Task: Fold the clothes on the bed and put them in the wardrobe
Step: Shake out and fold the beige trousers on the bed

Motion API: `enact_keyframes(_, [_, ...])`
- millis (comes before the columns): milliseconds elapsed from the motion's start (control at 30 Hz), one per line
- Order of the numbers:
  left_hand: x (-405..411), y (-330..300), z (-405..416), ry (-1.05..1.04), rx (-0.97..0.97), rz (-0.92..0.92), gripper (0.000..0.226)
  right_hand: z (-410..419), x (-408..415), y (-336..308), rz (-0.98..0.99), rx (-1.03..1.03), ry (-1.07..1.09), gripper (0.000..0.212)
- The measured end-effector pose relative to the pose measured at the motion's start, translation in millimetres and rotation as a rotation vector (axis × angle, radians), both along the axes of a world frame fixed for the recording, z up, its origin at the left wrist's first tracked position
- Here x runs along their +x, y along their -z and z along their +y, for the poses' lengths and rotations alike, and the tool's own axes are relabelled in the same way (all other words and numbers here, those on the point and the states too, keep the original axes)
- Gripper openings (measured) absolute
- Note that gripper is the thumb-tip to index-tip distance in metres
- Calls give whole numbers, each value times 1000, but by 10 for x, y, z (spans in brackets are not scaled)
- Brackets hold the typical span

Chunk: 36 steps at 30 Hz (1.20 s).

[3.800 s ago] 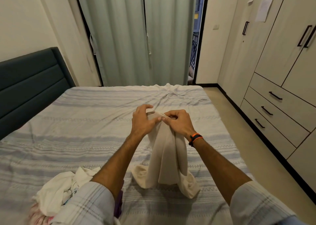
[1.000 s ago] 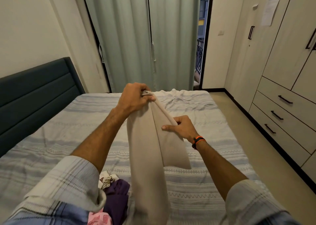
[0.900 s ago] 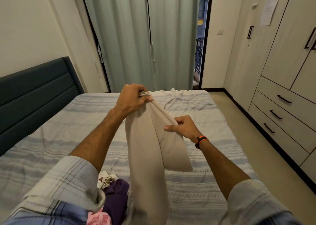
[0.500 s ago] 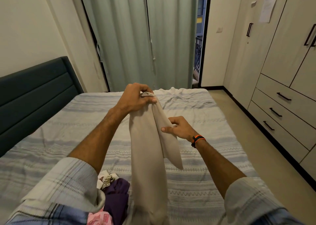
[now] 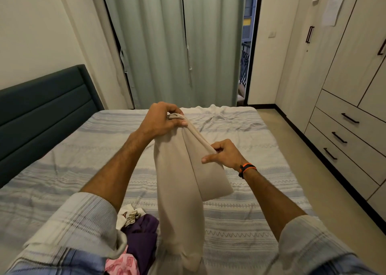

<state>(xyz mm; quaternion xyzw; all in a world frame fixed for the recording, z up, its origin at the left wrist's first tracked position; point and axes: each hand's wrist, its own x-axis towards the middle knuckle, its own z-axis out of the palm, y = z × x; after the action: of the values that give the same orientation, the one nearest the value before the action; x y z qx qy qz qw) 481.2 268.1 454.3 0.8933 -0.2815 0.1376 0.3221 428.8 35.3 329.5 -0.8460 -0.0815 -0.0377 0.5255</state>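
2 hands hold 1 beige garment (image 5: 179,183) in the air above the bed (image 5: 240,222). Left hand (image 5: 161,121) grips its bunched top edge, fingers curled tight; right hand (image 5: 224,152) pinches a side edge lower down, index finger extended. Cloth hangs in 2 uneven lobes, the longer reaching the bottom of the frame. Unfolded pile (image 5: 135,239) lies beside it, near the left sleeve. Wardrobe (image 5: 344,87) doors are closed. Risk: edges look misaligned, so a fold here would likely set crooked; the hanging end could snag the pile and drag it.
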Motion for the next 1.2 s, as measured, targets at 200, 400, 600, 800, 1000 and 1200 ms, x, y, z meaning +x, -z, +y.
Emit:
enact_keyframes(200, [-8,42,-18,-6,1,44,25,-80,0,38,95,-129,-99,29])
enact_keyframes(400, [-43,80,6,-46,34,103,30,-183,-22,-15,136,-261,-161,23])
enact_keyframes(600, [-22,104,153,-127,121,152,46,-395,93,-147,35,-242,133,51])
enact_keyframes(800, [14,140,174,-184,232,204,64,-590,221,-353,82,-559,51,21])
enact_keyframes(1000, [41,174,146,-248,183,-20,28,-600,136,-550,281,-438,57,25])
enact_keyframes(1200, [44,155,81,-312,168,-155,23,-665,57,-559,427,-423,-16,12])
